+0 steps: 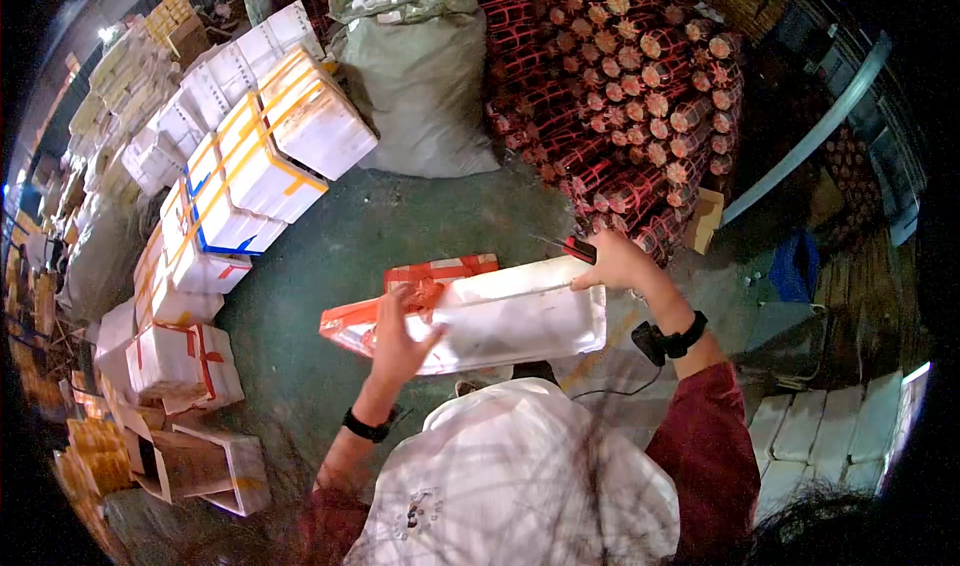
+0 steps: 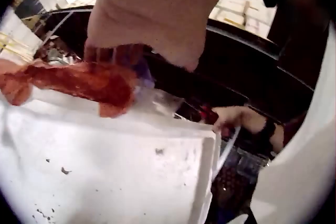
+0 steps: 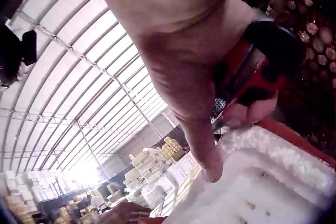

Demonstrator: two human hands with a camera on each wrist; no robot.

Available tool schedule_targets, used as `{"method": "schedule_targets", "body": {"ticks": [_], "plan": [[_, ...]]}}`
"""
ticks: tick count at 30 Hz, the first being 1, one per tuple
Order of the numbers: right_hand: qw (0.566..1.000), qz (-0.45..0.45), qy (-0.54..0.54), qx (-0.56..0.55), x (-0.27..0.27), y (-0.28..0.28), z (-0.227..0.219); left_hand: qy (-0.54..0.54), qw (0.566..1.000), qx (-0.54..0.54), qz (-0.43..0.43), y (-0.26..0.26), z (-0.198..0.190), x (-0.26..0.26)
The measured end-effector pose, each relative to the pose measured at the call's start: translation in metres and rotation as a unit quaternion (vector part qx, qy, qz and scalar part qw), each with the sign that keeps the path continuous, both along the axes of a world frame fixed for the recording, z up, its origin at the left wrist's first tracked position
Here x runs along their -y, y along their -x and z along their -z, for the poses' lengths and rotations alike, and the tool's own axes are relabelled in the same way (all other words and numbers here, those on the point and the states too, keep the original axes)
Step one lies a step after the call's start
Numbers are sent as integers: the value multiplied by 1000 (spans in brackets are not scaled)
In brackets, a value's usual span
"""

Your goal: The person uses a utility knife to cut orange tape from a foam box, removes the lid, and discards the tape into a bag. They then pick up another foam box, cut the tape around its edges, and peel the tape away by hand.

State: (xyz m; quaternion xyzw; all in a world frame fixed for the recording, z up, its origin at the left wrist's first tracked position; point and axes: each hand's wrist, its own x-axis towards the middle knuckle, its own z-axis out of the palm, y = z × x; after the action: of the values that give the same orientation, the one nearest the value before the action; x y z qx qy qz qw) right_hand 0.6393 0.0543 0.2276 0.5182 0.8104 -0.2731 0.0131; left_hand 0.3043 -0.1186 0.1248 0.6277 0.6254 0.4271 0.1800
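A white foam box (image 1: 510,326) lies tilted in front of me, with orange-red tape (image 1: 355,321) over its left end. My left hand (image 1: 400,341) is at that end, its fingers reaching over the tape and its thumb spread apart. In the left wrist view the crumpled tape (image 2: 79,85) partly covers those fingertips. At the box's right end, my right hand (image 1: 625,266) grips a red and black utility knife (image 1: 580,249), its thin blade pointing left. The right wrist view has the thumb against the foam rim (image 3: 262,150).
Taped foam boxes (image 1: 255,176) form a curved row on the left. A large pale sack (image 1: 420,96) stands ahead, beside a pile of red mesh bags (image 1: 640,96). An open carton (image 1: 190,461) sits at lower left. Green floor (image 1: 300,296) shows between.
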Motion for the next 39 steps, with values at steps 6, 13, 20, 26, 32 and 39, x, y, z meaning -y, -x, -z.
{"method": "schedule_targets", "body": {"ticks": [6,13,20,26,32,39], "plan": [[999,27,-24,36,5,-6,11,-6,993,-114,21,-3,49,-24],[999,0,-21,27,16,-18,23,29,992,124,-23,6,105,-22],[999,-38,-18,-30,24,-34,60,107,900,421,-42,9,83,-17],[999,14,37,-3,41,-17,31,51,974,220,23,13,52,0],[999,35,20,-21,44,-15,30,-7,996,-84,-32,-7,64,6],[993,29,-94,-61,30,-46,58,93,994,62,-21,-27,81,11]]}}
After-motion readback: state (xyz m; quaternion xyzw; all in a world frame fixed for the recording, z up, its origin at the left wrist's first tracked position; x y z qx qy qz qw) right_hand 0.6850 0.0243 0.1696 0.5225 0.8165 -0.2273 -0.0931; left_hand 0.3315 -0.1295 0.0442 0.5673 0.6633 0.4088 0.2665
